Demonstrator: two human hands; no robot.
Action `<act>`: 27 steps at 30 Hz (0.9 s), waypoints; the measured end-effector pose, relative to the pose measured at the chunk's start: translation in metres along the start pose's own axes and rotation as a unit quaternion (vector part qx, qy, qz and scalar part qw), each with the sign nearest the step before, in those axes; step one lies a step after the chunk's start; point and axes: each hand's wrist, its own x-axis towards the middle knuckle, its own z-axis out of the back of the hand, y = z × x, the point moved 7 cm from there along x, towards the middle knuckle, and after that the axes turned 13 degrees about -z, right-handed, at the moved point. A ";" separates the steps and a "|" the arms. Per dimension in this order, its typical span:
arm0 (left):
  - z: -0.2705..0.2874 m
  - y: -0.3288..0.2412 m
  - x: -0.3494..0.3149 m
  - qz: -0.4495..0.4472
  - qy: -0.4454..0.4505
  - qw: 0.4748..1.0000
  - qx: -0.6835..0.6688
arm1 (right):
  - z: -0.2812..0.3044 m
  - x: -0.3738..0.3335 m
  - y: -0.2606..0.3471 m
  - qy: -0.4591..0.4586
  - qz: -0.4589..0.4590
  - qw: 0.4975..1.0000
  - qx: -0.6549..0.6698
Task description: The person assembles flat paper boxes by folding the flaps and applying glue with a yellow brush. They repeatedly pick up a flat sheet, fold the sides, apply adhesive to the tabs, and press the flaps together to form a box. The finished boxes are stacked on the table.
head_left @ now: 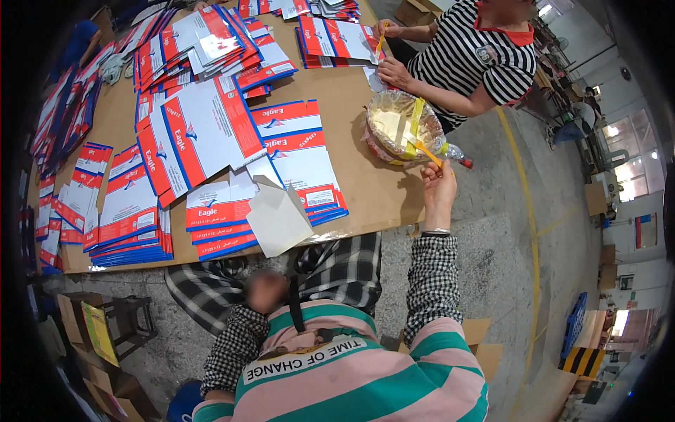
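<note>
My right hand (pixel 440 191) is stretched forward, fingers closed on the end of a flat orange-yellow spreading stick (pixel 429 153). The stick's far end reaches into a plastic-lined bowl (pixel 371 135) of creamy yellow paste (pixel 387 114). In my lap, close to the table edge, lies my left hand (pixel 266 291); it is blurred, so its fingers cannot be made out. Ahead of it, a pale cut piece of card (pixel 278 219) leans over the front edge of a pile of flat red, white and blue cartons (pixel 218 204).
The cardboard-covered table (pixel 351 224) carries several stacks of flat cartons (pixel 130 211). Across the far right corner, a co-worker in a striped shirt (pixel 467 60) holds a yellow stick over a carton. A clear bottle (pixel 453 152) lies against the bowl. Open boxes (pixel 116 394) stand at lower left.
</note>
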 end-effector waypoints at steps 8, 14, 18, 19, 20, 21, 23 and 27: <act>-0.001 -0.003 0.001 -0.005 0.008 1.000 0.022 | 0.020 -0.004 -0.016 -0.045 -0.041 0.998 0.024; -0.003 -0.008 0.005 -0.078 0.009 0.994 0.081 | 0.023 -0.044 -0.051 -0.115 -0.032 0.992 -0.035; -0.024 -0.040 0.008 -0.088 0.030 0.992 0.089 | -0.100 -0.092 -0.096 0.091 -0.051 0.953 -0.283; -0.028 -0.042 0.009 -0.095 0.029 0.991 0.088 | -0.129 -0.096 -0.108 0.165 -0.051 0.936 -0.306; -0.031 -0.045 0.010 -0.105 0.027 0.990 0.087 | -0.154 -0.090 -0.118 0.193 -0.027 0.909 -0.367; -0.034 -0.045 0.007 -0.105 0.025 0.990 0.086 | -0.178 -0.084 -0.127 0.219 0.000 0.878 -0.426; -0.036 -0.048 0.006 -0.112 0.021 0.990 0.086 | -0.225 -0.078 -0.144 0.287 0.070 0.803 -0.519; -0.033 -0.055 0.000 -0.116 0.001 0.984 0.131 | -0.282 -0.068 -0.174 0.364 0.299 0.587 -0.658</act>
